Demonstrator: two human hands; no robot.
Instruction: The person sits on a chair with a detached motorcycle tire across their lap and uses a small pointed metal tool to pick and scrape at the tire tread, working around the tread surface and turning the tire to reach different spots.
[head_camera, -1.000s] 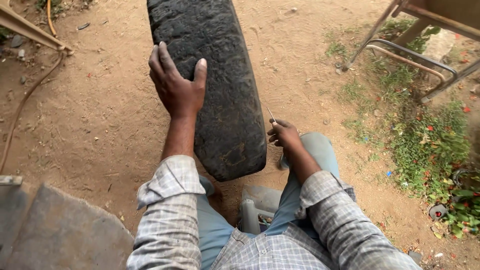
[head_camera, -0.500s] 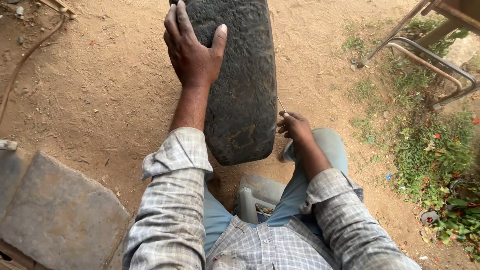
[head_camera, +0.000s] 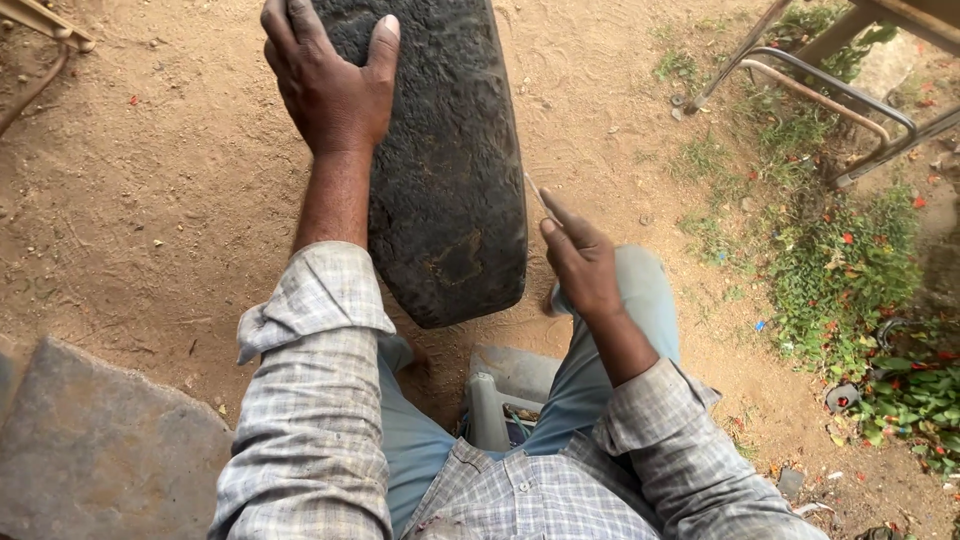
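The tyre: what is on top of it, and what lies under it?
The left hand lies flat on the worn black tyre, fingers spread over its tread. Sandy ground surrounds it. The spot where it meets the ground is hidden by the tyre itself.

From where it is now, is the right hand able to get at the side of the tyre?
Probably yes. The right hand, pinching a thin stick, sits just beside the tyre, with only bare dirt in the gap. The left hand lies flat on top, clear of that side.
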